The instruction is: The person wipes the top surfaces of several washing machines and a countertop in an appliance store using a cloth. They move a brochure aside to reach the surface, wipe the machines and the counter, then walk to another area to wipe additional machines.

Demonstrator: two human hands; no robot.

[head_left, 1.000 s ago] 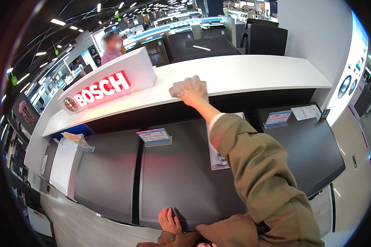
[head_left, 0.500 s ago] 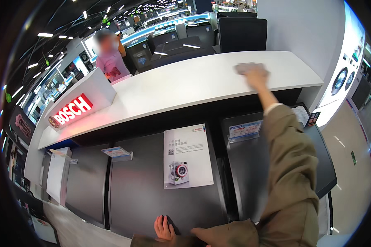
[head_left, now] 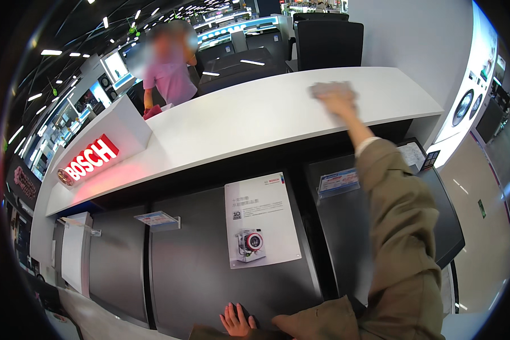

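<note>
As another person (head_left: 173, 79) in pink stands across the white bench (head_left: 226, 116), beyond the poster (head_left: 272, 209) and to its left, the camera wearer's right hand (head_left: 342, 104) works a grey cloth (head_left: 324, 89) on the bench, beyond the poster and to its right. Blur obscures the right fingers: they lie over the cloth, but whether they clasp it or press it flat cannot be told. The left hand (head_left: 238, 322), fingers slightly parted and holding nothing, rests on a dark appliance top (head_left: 192, 272) on the near side of the poster. Work with the cloth appears under way rather than finished; no streak or mark shows which stretch of bench is done and which is left, whether towards the lit sign (head_left: 93, 158) left of the poster or the wall (head_left: 416, 45) to its right. The cloth looks soft and crumpled, its edges smeared by motion; whether it is damp does not show.
</note>
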